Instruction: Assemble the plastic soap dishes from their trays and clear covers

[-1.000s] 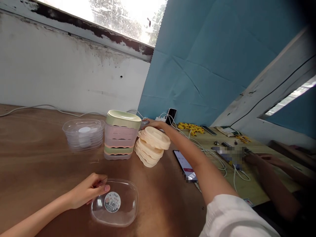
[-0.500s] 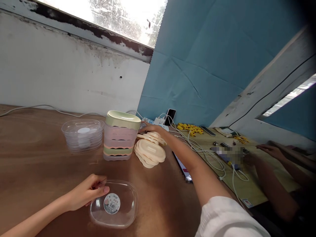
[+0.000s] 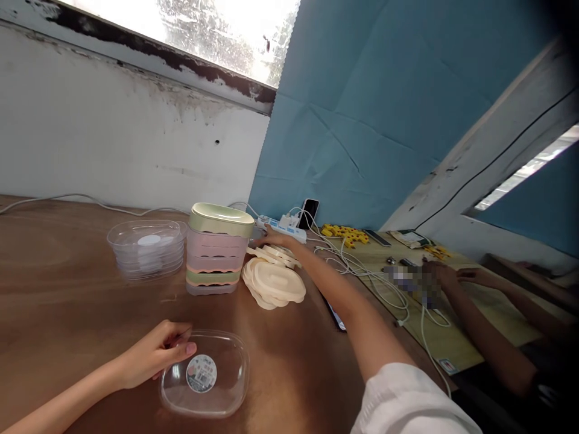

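Observation:
My left hand [image 3: 169,352] pinches the upper left rim of a clear plastic container [image 3: 224,380], which has a round printed label and rests low over the brown table. My right hand [image 3: 274,237] reaches out behind a pile of cream oval lids [image 3: 275,283], its visible fingers apart beside a see-through item I cannot make out. Some fingertips are hidden by a tall stack of pastel oval boxes [image 3: 217,250] in green, pink and peach. Left of that stack stand several nested clear containers [image 3: 149,250] with white labels.
Behind my right hand lie a white power strip [image 3: 283,228] and a phone [image 3: 309,213]. White cables [image 3: 375,277] trail to the right. A dark tablet-like device [image 3: 335,314] lies under my right arm. Yellow pieces [image 3: 346,234] and another person's hands [image 3: 446,277] are at the right table.
My right hand stays behind the lids with only a slight shift. The upper cream lid has slid a little to the right. The other person's hands have moved.

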Demonstrator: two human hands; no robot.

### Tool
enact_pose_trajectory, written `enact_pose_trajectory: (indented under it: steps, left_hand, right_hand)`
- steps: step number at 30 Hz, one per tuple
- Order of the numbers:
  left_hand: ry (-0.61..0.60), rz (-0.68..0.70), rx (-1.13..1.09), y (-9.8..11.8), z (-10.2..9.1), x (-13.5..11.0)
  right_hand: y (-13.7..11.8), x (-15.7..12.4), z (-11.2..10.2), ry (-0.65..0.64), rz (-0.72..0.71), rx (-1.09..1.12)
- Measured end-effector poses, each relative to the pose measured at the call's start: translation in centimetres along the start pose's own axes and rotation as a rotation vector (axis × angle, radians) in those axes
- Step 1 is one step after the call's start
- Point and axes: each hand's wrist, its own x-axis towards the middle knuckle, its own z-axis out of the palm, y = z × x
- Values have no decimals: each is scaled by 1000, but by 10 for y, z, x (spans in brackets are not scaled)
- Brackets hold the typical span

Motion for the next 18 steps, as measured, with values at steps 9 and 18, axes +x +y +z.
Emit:
enact_pose_trajectory:
  steps: [9, 18]
  left_hand:
    - [-11, 9, -48, -7, -1, 0]
    - [10, 0, -37, 0, 1, 1]
  right_hand:
    - [26, -72, -71, -172, 157, -48]
    - [42, -106, -66, -142, 210, -109]
